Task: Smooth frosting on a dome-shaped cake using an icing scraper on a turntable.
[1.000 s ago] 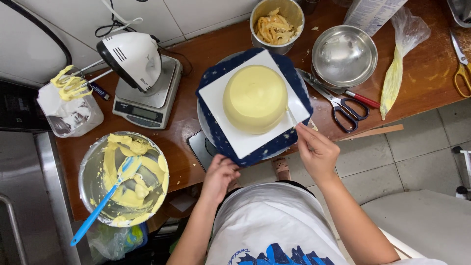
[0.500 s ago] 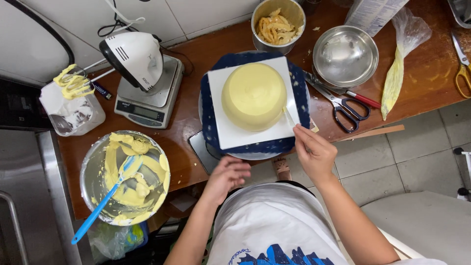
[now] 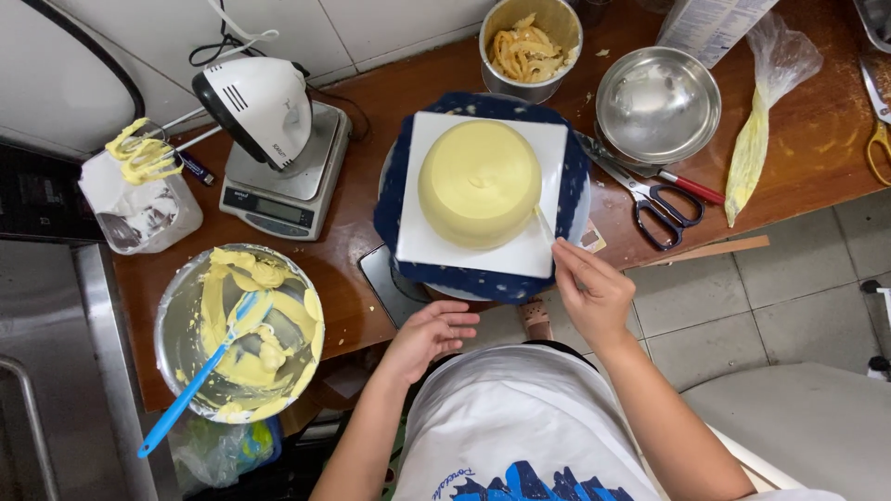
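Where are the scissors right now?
In the head view the scissors lie on the wooden counter, right of the yellow cake, just below the empty metal bowl and above the right hand.

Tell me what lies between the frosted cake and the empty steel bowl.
In the head view, the stretch between the cake and the steel bowl holds the white square board, the dark blue round base's rim, then bare wooden counter.

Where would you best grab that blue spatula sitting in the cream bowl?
Probably by the bare blue handle of the spatula, coming from the lower left. That end juts out over the rim of the bowl and looks clean, while the blade end lies in the yellow cream.
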